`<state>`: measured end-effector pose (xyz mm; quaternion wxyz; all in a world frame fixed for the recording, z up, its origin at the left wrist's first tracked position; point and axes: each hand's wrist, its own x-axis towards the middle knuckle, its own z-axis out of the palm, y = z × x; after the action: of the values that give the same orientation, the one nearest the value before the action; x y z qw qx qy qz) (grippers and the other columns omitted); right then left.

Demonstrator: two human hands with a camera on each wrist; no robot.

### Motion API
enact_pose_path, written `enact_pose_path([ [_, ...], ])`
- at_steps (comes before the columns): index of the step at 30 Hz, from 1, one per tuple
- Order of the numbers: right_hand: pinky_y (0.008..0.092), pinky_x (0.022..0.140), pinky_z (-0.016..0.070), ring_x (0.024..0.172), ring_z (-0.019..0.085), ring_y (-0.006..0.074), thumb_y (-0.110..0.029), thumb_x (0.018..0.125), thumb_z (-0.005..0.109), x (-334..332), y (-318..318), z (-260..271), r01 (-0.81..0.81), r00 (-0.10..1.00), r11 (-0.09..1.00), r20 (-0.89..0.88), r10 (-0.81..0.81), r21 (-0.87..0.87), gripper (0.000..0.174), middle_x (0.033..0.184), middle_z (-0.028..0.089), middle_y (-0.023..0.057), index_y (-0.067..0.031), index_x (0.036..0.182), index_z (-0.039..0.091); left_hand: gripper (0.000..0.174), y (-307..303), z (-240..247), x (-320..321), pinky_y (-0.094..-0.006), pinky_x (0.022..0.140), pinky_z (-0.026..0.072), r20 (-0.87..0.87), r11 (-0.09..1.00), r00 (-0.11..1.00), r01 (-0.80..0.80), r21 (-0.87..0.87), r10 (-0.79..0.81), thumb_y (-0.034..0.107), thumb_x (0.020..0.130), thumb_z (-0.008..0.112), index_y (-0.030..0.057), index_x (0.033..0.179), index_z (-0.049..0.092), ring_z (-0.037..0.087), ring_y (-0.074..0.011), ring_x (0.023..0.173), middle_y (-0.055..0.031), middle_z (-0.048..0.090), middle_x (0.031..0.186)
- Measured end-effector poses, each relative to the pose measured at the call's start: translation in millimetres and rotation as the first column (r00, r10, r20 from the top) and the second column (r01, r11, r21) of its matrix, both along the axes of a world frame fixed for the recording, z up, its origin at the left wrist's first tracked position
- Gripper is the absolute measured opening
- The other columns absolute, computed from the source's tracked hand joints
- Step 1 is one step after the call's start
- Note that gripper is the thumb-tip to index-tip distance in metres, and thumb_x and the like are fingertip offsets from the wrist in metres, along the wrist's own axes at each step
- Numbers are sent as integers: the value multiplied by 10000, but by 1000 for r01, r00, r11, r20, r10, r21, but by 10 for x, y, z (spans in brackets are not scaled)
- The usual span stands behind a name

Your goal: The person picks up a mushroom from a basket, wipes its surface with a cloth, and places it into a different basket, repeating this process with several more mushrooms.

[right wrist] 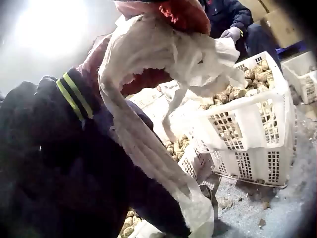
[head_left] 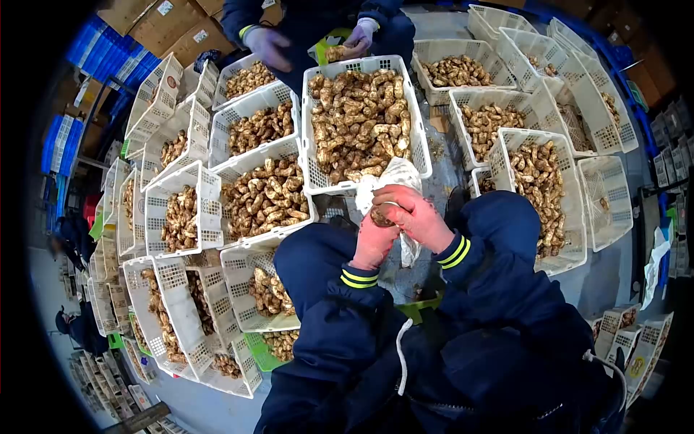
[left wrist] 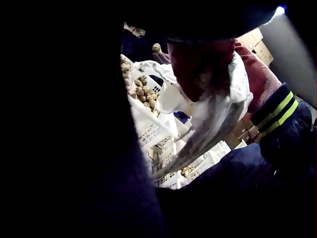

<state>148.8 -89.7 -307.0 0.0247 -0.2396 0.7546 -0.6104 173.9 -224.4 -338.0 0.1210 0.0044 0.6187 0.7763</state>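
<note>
In the head view my left hand, in a pink glove, grips a brown knobbly tuber from below. My right hand, gloved alike, curls over the tuber's upper side and holds a white cloth. The cloth bunches up past the fingers, and its tail hangs between my knees. In the right wrist view the cloth loops round the hands and trails downward. Gloves and cloth hide most of the tuber. Just beyond the hands stands a white crate heaped with similar tubers.
Perforated white crates of tubers crowd both sides, including one at left and one at right. Opposite sits another person, whose gloved hand holds a tuber. Cardboard boxes are stacked behind.
</note>
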Motion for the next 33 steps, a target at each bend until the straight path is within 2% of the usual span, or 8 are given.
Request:
enact_pose_path([
  [7, 314, 833, 451, 906, 596, 209, -222, 902, 518, -26, 49, -60, 138, 972, 982, 208, -109, -128, 264, 980, 626, 100, 6, 970, 632, 267, 45, -32, -38, -255, 743, 460, 83, 998, 995, 54, 26, -56, 46, 752, 645, 24, 1010, 578, 568, -104, 839, -8, 608, 920],
  [11, 261, 815, 462, 889, 592, 151, -254, 949, 475, -64, 101, 62, 364, 838, 763, 545, -17, -535, 328, 978, 607, 95, 48, 995, 594, 330, 79, 45, -71, -252, 789, 461, 32, 973, 992, 117, 197, -126, 83, 758, 677, 8, 1059, 566, 577, -112, 872, -31, 623, 948],
  [13, 264, 830, 453, 921, 583, 153, -264, 965, 434, -50, 118, 114, 366, 787, 769, 616, 46, -525, 345, 993, 607, 97, 38, 1008, 595, 352, 115, 103, -66, -250, 792, 452, 39, 996, 996, 84, 41, -86, 66, 738, 670, 8, 1059, 538, 560, -103, 875, -30, 603, 958],
  [17, 338, 1012, 314, 1151, 467, 249, -281, 949, 433, 33, -52, 73, 37, 999, 999, 12, -37, -36, 344, 1165, 555, 113, -22, 1112, 589, 404, -18, -308, -63, -349, 829, 464, -302, 781, 938, -59, -622, -169, 157, 762, 659, 47, 1129, 530, 590, -272, 959, -110, 606, 1049],
  [19, 337, 1017, 305, 1180, 439, 257, -243, 932, 445, 42, -44, -10, 87, 992, 994, -103, -80, 66, 303, 1197, 537, 106, -55, 1109, 605, 412, -30, -160, -33, -381, 851, 443, -326, 856, 934, -46, -515, -146, 235, 764, 636, 63, 1125, 535, 564, -293, 988, -116, 590, 1058],
  [22, 332, 991, 334, 1145, 472, 253, -207, 917, 448, 41, -19, 31, 53, 997, 998, -51, -52, 23, 292, 1189, 544, 107, -40, 1099, 603, 391, -18, -182, -23, -386, 837, 440, -350, 650, 899, -104, -753, -262, 299, 779, 593, 87, 1106, 553, 558, -291, 970, -114, 589, 1049],
  [30, 316, 910, 397, 1024, 547, 250, -187, 898, 476, 9, 70, 68, 22, 990, 997, 140, -33, 77, 265, 1095, 585, 124, -14, 1047, 612, 372, 13, -107, -16, -356, 775, 477, -376, 798, 906, -78, -597, -193, 225, 738, 667, 85, 1067, 564, 597, -266, 895, -100, 610, 1003],
  [33, 314, 877, 418, 976, 568, 243, -182, 892, 487, -1, 107, -26, 76, 987, 995, 137, -84, 67, 254, 1039, 605, 124, -11, 1027, 616, 301, 29, 42, -27, -290, 741, 477, -129, 938, 981, 95, -333, -145, 188, 739, 695, 61, 995, 601, 605, -159, 830, -64, 641, 932],
])
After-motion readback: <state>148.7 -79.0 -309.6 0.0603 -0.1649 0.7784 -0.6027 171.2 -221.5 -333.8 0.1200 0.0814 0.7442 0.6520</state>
